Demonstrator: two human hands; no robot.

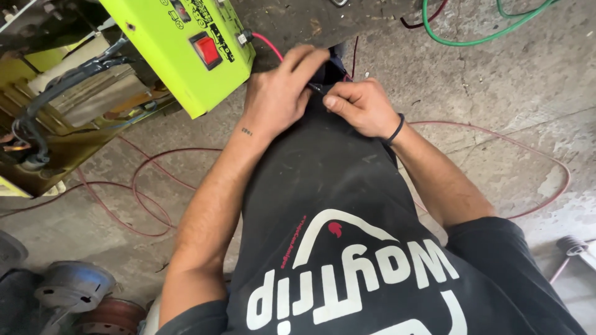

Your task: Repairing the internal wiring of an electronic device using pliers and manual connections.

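Observation:
My left hand [279, 93] and my right hand [360, 105] meet just above the hem of my black shirt [329, 205]. Both pinch a thin dark wire end [318, 88] between thumb and fingers. A red wire [268, 44] runs from the hands up to the bright green metal box [180, 43] with a red rocker switch [207, 51]. A black band sits on my right wrist. What lies under the hands is hidden.
Thin red cable [143, 198] loops over the concrete floor on both sides. A green hose [472, 31] curls at the top right. An open yellow housing with black cables [56, 111] stands at left. Round metal parts [74, 285] lie at the bottom left.

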